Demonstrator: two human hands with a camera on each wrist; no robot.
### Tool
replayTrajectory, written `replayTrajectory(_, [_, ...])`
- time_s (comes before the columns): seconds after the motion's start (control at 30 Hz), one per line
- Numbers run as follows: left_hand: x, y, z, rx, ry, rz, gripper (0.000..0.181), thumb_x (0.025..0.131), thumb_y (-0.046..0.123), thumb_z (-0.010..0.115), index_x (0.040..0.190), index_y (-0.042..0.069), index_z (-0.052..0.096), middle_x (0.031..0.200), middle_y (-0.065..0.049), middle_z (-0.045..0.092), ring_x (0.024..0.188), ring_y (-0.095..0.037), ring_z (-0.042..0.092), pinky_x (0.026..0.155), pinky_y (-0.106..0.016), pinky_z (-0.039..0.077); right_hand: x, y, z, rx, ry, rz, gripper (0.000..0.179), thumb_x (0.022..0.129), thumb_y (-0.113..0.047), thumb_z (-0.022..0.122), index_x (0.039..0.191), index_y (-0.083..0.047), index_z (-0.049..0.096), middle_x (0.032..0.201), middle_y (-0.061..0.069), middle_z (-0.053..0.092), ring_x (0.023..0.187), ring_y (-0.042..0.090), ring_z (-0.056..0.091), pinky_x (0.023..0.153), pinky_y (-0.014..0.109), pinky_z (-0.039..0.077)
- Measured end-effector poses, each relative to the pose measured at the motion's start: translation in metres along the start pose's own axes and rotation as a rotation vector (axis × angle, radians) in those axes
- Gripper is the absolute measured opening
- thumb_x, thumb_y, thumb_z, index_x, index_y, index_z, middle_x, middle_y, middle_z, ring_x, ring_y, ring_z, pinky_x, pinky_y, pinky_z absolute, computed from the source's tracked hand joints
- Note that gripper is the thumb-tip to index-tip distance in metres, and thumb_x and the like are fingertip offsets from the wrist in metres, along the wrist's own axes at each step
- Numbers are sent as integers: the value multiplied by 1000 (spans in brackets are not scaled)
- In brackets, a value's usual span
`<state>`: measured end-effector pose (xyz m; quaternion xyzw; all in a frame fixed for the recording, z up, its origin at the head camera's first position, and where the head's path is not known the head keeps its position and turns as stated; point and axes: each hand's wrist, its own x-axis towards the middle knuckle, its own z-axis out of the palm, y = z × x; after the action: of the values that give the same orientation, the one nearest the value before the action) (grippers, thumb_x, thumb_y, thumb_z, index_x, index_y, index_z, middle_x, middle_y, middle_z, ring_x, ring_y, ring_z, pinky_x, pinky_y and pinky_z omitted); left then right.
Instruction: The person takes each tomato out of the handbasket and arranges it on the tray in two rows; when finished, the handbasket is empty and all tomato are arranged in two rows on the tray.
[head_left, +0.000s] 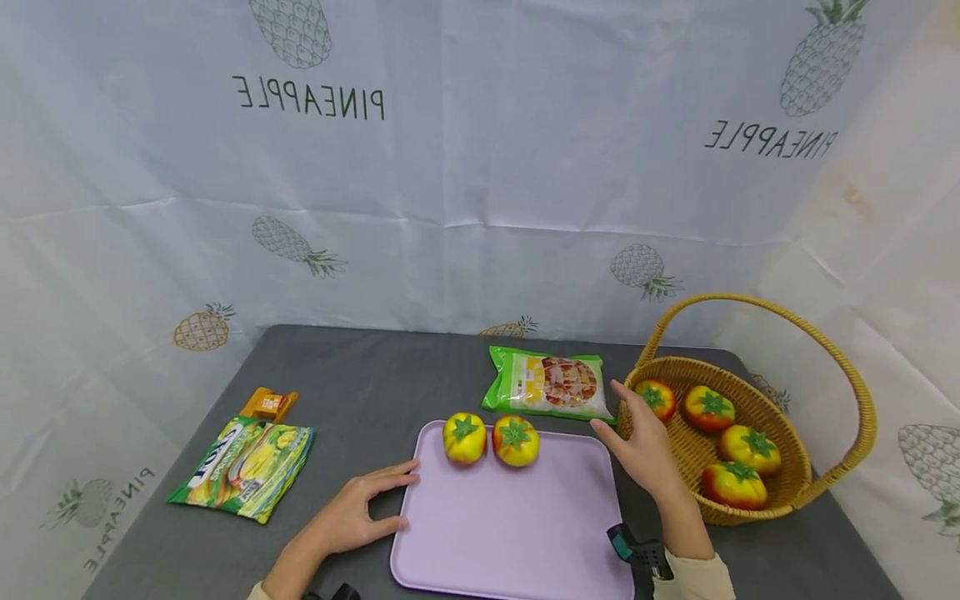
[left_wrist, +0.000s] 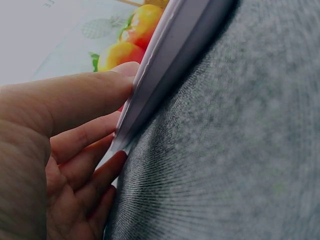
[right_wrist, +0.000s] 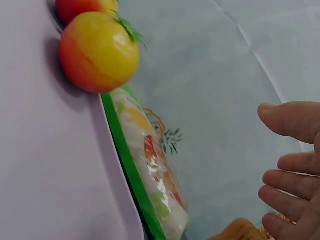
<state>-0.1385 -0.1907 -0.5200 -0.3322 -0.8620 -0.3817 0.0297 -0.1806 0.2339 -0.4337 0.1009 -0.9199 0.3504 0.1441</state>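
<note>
A lilac tray point(head_left: 510, 517) lies on the dark table. Two yellow-red toy persimmons with green leafy tops sit by its far rim, a left one point(head_left: 464, 438) and a right one point(head_left: 516, 441). My left hand point(head_left: 360, 510) rests at the tray's left side, thumb and fingertips touching the rim, as the left wrist view shows close up. Over the left edge of a wicker basket point(head_left: 787, 450), my right hand point(head_left: 647, 442) is held with thumb and fingers spread and nothing in it. Several more persimmons point(head_left: 748, 448) lie inside the basket.
Behind the tray lies a green-edged clear food bag point(head_left: 551, 383). On the left are a green and yellow packet point(head_left: 247, 468) and a small orange packet point(head_left: 270, 405). The basket's tall handle point(head_left: 780, 310) arches up on the right. A pineapple-print cloth point(head_left: 480, 167) hangs behind.
</note>
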Motion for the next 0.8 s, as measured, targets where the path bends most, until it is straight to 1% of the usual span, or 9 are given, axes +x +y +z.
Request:
replayTrajectory(0.17, [1,-1,0,7,-3,5,48,84,35,70,129,20,60,140,-3,53,126,-16,51,99,-33,46,0,11,-15,-49,7,42,68,89,-31,65,142,2,36,141,28,41,126,47,40,99,65,33])
replayTrajectory(0.3, [1,-1,0,6,7,13,48,83,34,72,127,19,61,139,-3,53,126,-16,52,99,-31,45,3,19,-28,-81,8,65,69,90,-32,64,142,3,34,141,30,40,125,49,39,98,66,34])
replayTrajectory(0.4, [1,-1,-1,8,10,11,48,83,33,72,127,19,61,139,-3,54,126,-15,52,99,-31,45,6,24,-38,-93,-8,97,71,91,-34,62,143,4,32,142,31,37,125,51,38,97,67,33])
replayTrajectory(0.53, [1,-1,-1,6,5,2,48,83,34,72,127,19,61,139,-3,53,126,-16,52,99,-32,45,13,30,-49,-120,-68,160,75,92,-38,59,144,6,27,142,34,33,123,53,37,97,67,33])
replayTrajectory(0.63, [1,-1,-2,6,-1,-4,48,83,34,71,128,19,61,139,-3,53,127,-16,51,99,-33,45,18,35,-54,-135,-117,200,79,92,-39,59,145,8,24,140,36,34,119,53,41,94,65,37])
replayTrajectory(0.8, [1,-1,-1,11,2,1,48,83,34,72,127,18,61,139,-3,53,127,-16,51,99,-33,45,24,41,-59,-163,-193,238,84,91,-41,60,145,9,21,139,38,34,115,53,44,91,63,41])
